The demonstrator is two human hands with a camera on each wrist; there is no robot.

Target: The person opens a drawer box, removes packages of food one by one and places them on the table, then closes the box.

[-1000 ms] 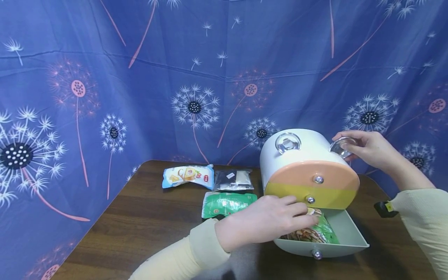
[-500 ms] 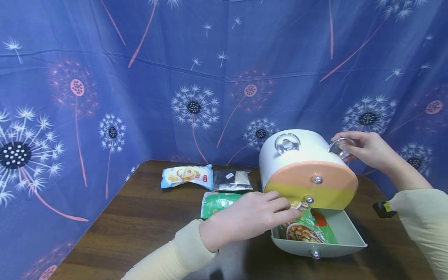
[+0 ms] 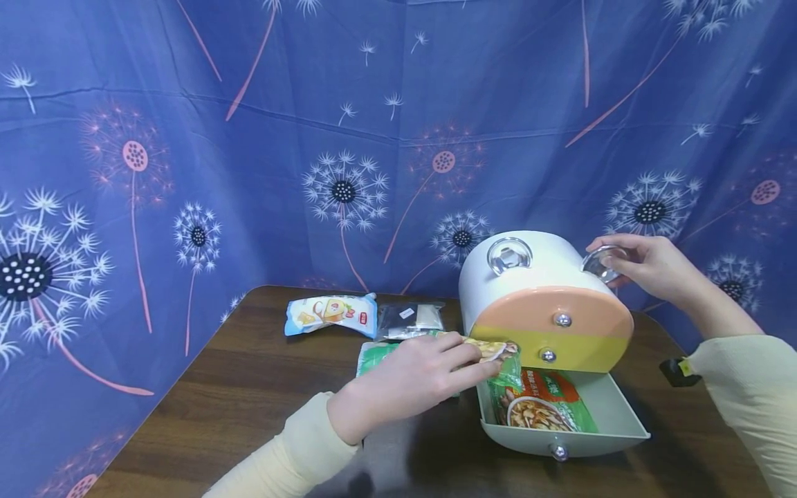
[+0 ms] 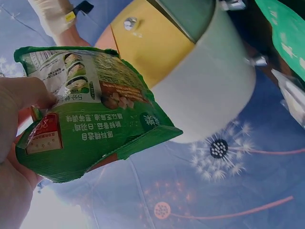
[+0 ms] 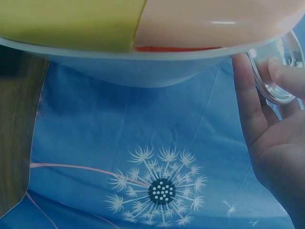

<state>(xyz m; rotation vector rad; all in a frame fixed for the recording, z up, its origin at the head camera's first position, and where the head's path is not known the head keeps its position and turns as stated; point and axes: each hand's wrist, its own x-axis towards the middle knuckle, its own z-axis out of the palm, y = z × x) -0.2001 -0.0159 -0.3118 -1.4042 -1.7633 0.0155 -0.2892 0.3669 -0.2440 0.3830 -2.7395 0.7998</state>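
Observation:
In my left hand (image 3: 417,377) I grip a green food packet (image 4: 95,109), thumb on its printed face; in the head view the hand covers most of it. That hand is left of the pulled-out pale green bottom drawer (image 3: 623,408). Another green food packet (image 3: 551,404), showing a bowl of food, lies in this drawer. My right hand (image 3: 654,266) pinches a shiny round ear (image 5: 276,67) on top of the rounded white drawer box (image 3: 476,290). The orange and yellow drawers above, each with a round silver knob, are closed.
Left of the box, a white and blue packet (image 3: 330,315) and a dark clear-edged bag (image 3: 407,319) lie on the wooden table (image 3: 249,387). A green packet (image 3: 373,354) is partly behind my left hand. A blue patterned cloth (image 3: 261,173) hangs behind.
My left hand has lifted one green food packet from the bottom drawer and moved left with it, uncovering the other packet inside. The right hand has stayed on the round ear.

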